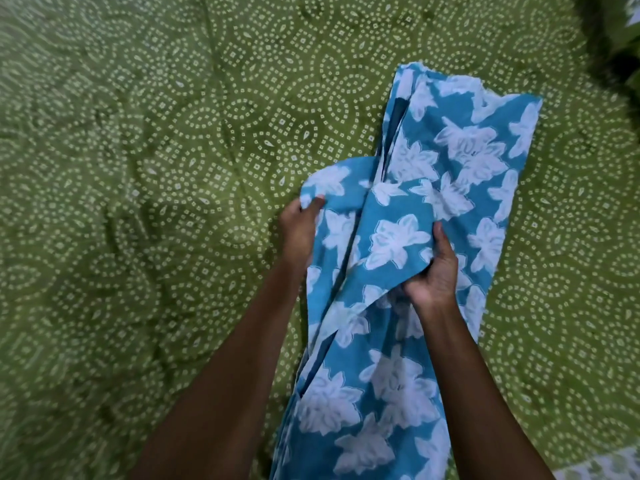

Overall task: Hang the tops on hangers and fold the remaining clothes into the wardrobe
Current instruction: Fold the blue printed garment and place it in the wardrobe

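Note:
A blue garment with white flower print (460, 157) lies lengthwise on the green bedspread, running from the upper right down past the frame's bottom edge. Its middle part is lifted and bunched between my hands. My left hand (299, 230) pinches a folded edge of the cloth at its left side. My right hand (434, 271) grips a gathered fold at the centre, thumb on top. A dark slit or seam shows along the garment's left edge near the top. No hangers or wardrobe are in view.
The green bedspread (156, 202) with white dotted circle pattern fills almost the whole view. A dark gap shows at the top right corner (620, 64). A pale patterned patch sits at the bottom right corner (602, 465).

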`<state>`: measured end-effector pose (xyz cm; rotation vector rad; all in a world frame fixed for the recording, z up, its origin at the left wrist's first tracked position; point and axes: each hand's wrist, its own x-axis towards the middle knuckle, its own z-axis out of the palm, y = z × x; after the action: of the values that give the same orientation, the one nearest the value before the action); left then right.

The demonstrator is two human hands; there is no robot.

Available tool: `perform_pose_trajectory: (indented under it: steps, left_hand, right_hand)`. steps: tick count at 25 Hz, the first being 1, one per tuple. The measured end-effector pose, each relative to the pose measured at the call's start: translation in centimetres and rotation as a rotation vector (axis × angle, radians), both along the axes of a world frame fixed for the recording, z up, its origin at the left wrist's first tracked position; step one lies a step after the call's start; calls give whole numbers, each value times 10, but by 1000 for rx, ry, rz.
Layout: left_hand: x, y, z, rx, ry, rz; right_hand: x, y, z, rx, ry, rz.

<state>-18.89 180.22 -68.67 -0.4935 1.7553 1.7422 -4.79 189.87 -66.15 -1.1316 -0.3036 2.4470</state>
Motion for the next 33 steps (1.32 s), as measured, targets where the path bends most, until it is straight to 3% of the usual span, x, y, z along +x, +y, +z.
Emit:
perform_pose_trajectory:
  steps: [3, 6, 9, 12, 14, 15, 17, 20, 23, 25, 27, 28, 30, 32, 33]
  left_hand:
    - [-11, -72, -7, 37, 127, 281]
    - [-24, -158, -14, 113, 173, 413]
    - [-33, -215, -17, 90, 150, 405]
    - [-41, -247, -14, -16, 52, 270]
    - [-44, -254, -11, -121, -18, 208]
    - [-45, -253, -9, -84, -37, 228]
    - [-48, -251, -3, 50, -31, 310]
    - [-53, -258, -7, 199, -1, 445]
    - [-54, -281, -19, 327, -118, 450]
    - [-56, -291, -21, 328, -194, 414]
    - [-61, -289, -13, 202, -103, 357]
    - [-64, -288, -12, 56, 7, 256]
    - [-69, -287, -8, -228, 181, 3]
    - [-79, -286, -6, -437, 239, -207]
    - [-86, -285, -6, -488, 246, -295]
  right_hand:
    - [-32, -18, 24, 123, -72, 97]
    - [-84, -68, 26, 408, -179, 339]
    - [-135, -146, 10, 849, -291, 695]
    - [-153, -220, -26, 1282, -244, 1109]
    - [-148, -245, -42, 1511, -293, 1218]
    - [-148, -250, -47, 1572, -351, 1208]
    - [-155, -261, -47, 1648, -436, 1084]
    - [-171, -282, -31, 1720, -387, 902]
    - [-167, -308, -32, 1672, -291, 1101]
    - [-157, -312, -27, 1557, -263, 1160]
    - [-143, -302, -15, 1434, -309, 1019]
    - [-126, -294, -9, 1435, -396, 938]
    - [-75, -274, -12, 1550, -758, 818]
    - [-17, -245, -25, 1591, -1172, 802]
    - [5, -232, -33, 1570, -1253, 803]
